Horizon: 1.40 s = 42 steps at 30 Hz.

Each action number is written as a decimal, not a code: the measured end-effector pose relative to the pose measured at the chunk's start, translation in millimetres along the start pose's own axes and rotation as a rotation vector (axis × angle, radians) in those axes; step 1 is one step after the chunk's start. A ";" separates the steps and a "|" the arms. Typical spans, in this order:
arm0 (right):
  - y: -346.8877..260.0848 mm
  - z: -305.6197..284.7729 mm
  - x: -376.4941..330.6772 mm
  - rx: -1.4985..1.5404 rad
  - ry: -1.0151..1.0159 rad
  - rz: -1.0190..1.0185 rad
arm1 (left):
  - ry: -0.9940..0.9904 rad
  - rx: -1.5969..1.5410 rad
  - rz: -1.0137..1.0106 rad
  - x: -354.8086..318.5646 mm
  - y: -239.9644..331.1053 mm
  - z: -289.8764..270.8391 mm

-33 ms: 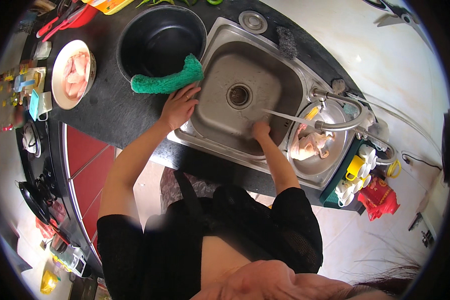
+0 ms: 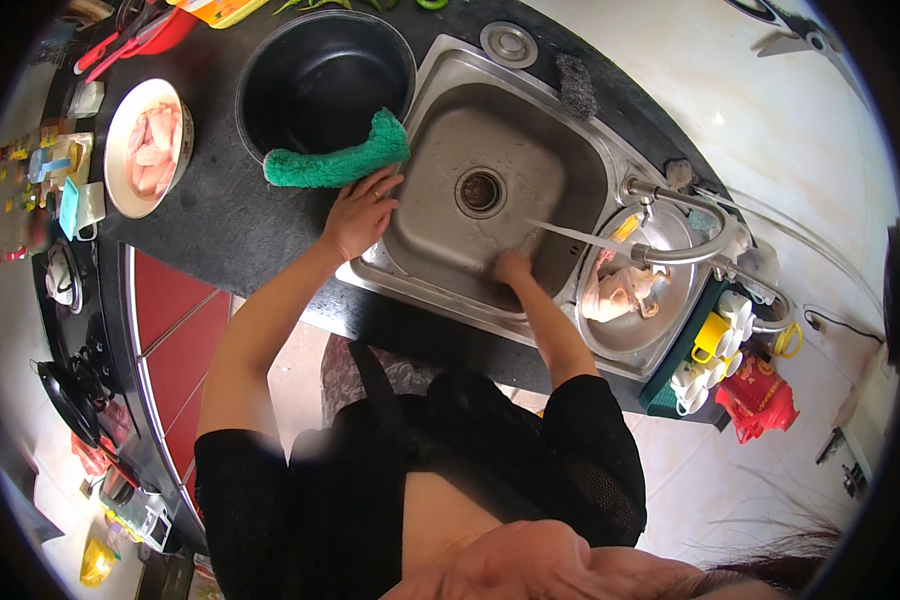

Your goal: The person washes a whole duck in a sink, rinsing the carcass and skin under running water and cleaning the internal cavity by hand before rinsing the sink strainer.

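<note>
My left hand [image 2: 362, 215] rests on the left rim of the steel sink [image 2: 410, 262], fingers stretched out and holding nothing. Just beyond its fingertips, a fuzzy green cloth [image 2: 335, 165] lies over the near edge of a large black pot [image 2: 315, 75]. Down inside the sink, my right hand [image 2: 513, 266] is near the front wall. Its fingers are hidden and slightly blurred, so I cannot make out their shape or any held thing. Water runs in a stream from the curved faucet [image 2: 675, 254] into the sink, to the right of the drain [image 2: 480, 192].
Raw poultry [image 2: 622, 291] lies in the round side basin [image 2: 620, 340]. On the left counter stands a white bowl [image 2: 117, 165] of pale raw meat pieces [image 2: 154, 155]. A drain strainer [image 2: 509, 44] and a grey scouring pad [image 2: 575, 88] lie behind the sink. Cups [image 2: 712, 338] stand at right.
My right hand has shifted slightly left along the sink bottom. My left hand stays on the rim.
</note>
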State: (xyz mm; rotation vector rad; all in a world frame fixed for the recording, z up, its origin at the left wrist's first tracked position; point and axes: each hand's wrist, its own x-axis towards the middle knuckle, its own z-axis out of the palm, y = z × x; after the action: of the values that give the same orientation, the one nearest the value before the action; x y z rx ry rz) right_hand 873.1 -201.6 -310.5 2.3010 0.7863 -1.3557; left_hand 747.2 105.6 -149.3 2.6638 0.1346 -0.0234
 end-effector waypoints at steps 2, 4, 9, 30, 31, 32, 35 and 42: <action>-28.0 8.0 4.4 0.013 0.106 -0.267 | -0.009 0.011 -0.013 1.5 -2.6 -3.7; -65.4 -4.2 44.7 0.948 -0.428 -0.356 | -0.026 0.000 -0.005 10.1 6.8 -3.1; -99.0 -71.4 38.1 2.175 -0.031 -0.284 | -0.014 -0.013 -0.004 3.0 1.1 -4.9; -134.1 -90.6 -123.8 0.746 0.039 -0.862 | -0.065 0.033 -0.024 -1.7 -4.7 0.5; -135.0 -86.6 -119.7 0.680 0.091 -0.836 | -0.073 0.035 -0.018 -0.7 -5.6 -0.9; -134.7 -79.3 -109.6 0.612 0.147 -0.805 | -0.073 0.032 -0.023 -1.2 -5.1 -1.0; -101.6 -34.7 -32.0 0.814 0.509 -0.611 | -0.073 0.029 -0.017 2.7 0.0 -1.1; -21.2 -90.7 -59.5 2.287 0.093 -0.198 | -0.088 0.081 -0.021 0.5 -3.6 -0.7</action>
State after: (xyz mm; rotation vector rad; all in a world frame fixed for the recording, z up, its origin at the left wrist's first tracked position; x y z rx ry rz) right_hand 898.6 -151.3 -215.3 3.3128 -1.6937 -2.9227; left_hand 747.3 109.1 -150.3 2.7369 0.1351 -0.1559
